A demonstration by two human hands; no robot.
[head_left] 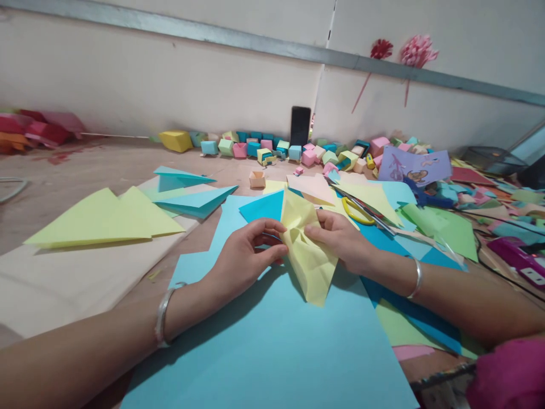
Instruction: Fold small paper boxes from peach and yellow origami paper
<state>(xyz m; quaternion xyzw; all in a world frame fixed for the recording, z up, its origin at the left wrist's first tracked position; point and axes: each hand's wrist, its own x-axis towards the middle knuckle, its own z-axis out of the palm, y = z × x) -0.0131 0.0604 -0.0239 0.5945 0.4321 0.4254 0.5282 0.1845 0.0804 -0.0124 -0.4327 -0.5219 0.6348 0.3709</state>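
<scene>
A creased sheet of yellow paper point(313, 270) is held up above a large light-blue paper sheet point(272, 352). My right hand point(340, 236) pinches its right side, thumb in front and the other fingers mostly behind. From the left, my left hand point(251, 250) has thumb and fingertips closed on the paper's left edge. The yellow paper is gathered and folded in the middle, and its lower part hangs down between the hands. Behind it, a darker blue folded paper point(266, 207) pokes out at the upper left.
Folded yellow paper point(102, 221) and blue folded pieces point(196, 196) lie at left. Scissors point(360, 210) with yellow handles rest right of my hands. Small paper boxes point(253, 149) line the wall near an upright phone point(300, 125). Paper scraps and a magenta device point(517, 258) are at right.
</scene>
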